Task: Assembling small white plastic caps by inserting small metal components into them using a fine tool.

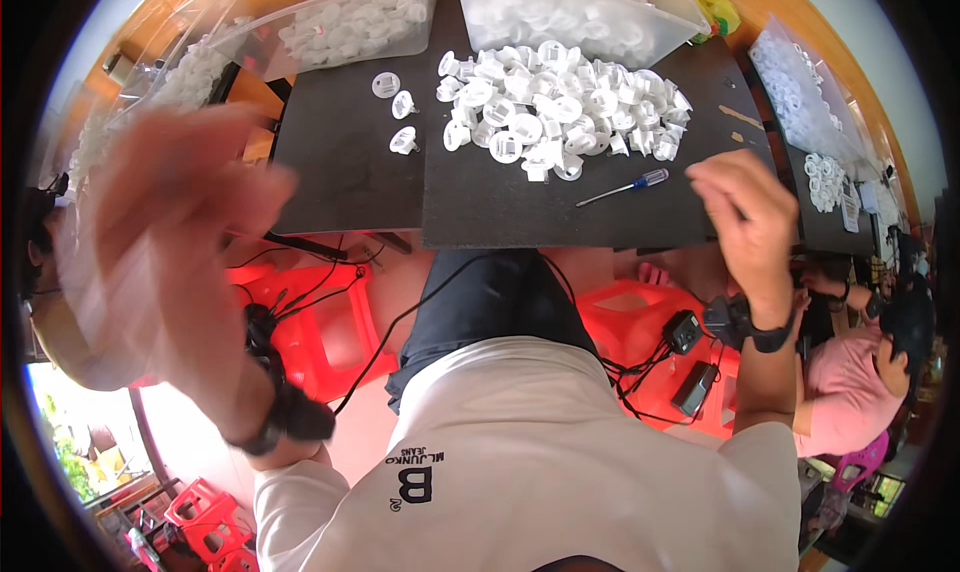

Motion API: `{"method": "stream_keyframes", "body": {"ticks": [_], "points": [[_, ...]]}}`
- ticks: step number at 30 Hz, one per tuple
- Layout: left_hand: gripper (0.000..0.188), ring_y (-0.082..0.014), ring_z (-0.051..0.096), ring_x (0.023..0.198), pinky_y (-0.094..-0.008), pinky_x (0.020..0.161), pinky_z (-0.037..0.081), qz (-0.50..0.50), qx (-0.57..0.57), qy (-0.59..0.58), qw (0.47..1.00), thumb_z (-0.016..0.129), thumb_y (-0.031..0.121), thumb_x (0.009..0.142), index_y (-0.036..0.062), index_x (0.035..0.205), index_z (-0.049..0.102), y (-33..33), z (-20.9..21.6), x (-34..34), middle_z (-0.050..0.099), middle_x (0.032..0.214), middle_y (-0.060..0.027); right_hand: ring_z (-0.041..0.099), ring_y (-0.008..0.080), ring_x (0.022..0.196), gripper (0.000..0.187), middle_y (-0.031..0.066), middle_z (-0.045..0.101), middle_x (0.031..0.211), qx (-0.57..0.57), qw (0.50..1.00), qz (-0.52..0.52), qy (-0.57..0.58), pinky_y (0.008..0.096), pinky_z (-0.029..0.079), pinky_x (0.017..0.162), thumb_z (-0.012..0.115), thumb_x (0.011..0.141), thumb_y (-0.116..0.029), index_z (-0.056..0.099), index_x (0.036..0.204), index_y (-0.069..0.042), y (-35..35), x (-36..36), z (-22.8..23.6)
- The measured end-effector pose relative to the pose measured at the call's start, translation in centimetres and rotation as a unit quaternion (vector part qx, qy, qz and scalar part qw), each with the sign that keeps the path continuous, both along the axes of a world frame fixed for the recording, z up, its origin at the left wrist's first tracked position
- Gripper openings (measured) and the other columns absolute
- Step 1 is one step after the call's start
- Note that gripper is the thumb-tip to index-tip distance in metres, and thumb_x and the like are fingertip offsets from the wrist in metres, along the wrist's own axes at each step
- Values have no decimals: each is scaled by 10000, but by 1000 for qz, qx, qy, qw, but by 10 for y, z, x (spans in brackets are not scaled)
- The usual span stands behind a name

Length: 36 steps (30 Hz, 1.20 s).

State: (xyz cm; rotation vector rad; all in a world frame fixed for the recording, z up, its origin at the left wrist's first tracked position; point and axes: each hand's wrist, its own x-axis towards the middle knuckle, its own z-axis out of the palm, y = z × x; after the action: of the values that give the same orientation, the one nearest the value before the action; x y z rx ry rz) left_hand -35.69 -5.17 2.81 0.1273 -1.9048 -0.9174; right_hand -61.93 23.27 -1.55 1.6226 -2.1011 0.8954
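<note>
My left hand is raised at the left, beyond the table's left part, and smeared by motion, so its fingers cannot be made out. Over the right front edge of the dark table my right hand hovers with its fingers curled in; what they hold, if anything, is hidden. Just left of it lies a screwdriver with a blue handle, its shaft pointing left. Behind that spreads a heap of small white round plastic parts. Three more such parts lie apart on the left, among them a white disc-faced part.
Two translucent bins of white parts stand along the back. Another bin and a small pile of white rings are at the right. Red stools and black cables sit below. A person in pink is at the right.
</note>
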Motion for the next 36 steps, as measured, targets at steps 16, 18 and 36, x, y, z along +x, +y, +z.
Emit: {"method": "stream_keyframes", "body": {"ticks": [16,18,36], "points": [[601,-336,273,1450,-445,1149,271,75,-185,-330,923,600,119,912,43,1465,379,-56,-137,-59,348,1534,-151,557,266,884,210,54,610,944,88,994,-63,6,384,462,793,718,753,-28,688,958,-64,-13,-31,-99],[663,-334,225,1466,-491,1179,158,33,-201,-385,900,591,244,920,56,1498,326,-39,-140,-48,295,1562,-143,554,271,882,198,54,609,938,82,994,-66,8,389,460,792,717,755,-28,688,948,-62,-12,-32,-100],[524,-335,261,1438,-530,1124,265,190,-305,-552,753,467,289,996,77,1465,367,-138,-169,-18,312,1542,-147,552,281,882,186,66,603,934,61,996,-64,12,396,445,792,701,773,-27,685,956,-59,-10,-29,-101]]}}
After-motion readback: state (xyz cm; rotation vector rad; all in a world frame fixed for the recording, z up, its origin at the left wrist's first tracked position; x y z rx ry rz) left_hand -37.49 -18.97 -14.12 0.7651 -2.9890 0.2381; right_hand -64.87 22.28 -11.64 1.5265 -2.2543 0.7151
